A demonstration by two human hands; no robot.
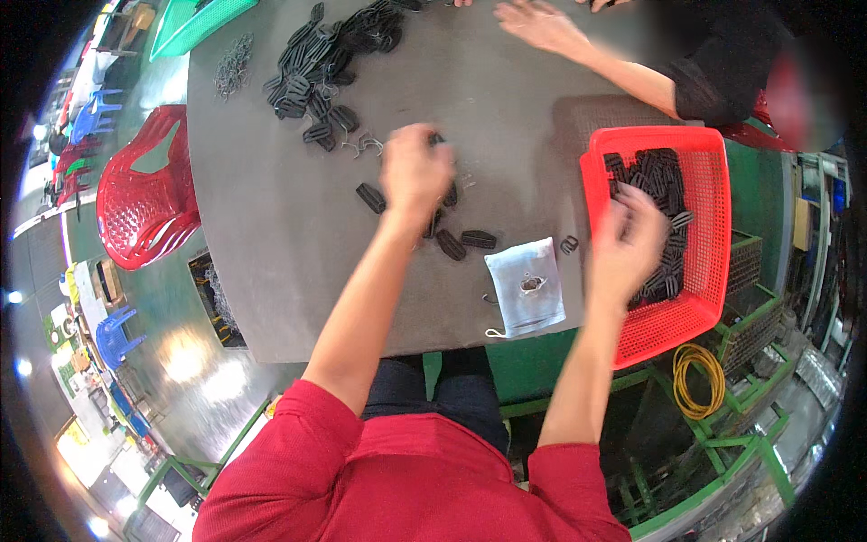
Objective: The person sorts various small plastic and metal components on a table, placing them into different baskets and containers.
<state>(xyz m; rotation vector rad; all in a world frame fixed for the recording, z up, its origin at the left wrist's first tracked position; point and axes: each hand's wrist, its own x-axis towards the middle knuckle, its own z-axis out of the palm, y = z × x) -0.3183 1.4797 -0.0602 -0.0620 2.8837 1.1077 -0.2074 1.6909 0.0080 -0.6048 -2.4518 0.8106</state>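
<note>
My left hand is over the middle of the grey table, its fingers curled, with a small black piece showing at the fingertips. Around it lie several loose black ribbed oval pieces. My right hand is above the red basket, which holds many black ribbed pieces. Motion smears its fingers, so whether they grip anything is unclear. Between my forearms lies a pale blue cloth pouch with a white cord. One slotted black piece rests between the pouch and the basket.
A large heap of black pieces lies at the far left of the table, beside a pile of thin wire bits. A co-worker's hand reaches in from the far right. A red chair stands left; a yellow coil hangs below the basket.
</note>
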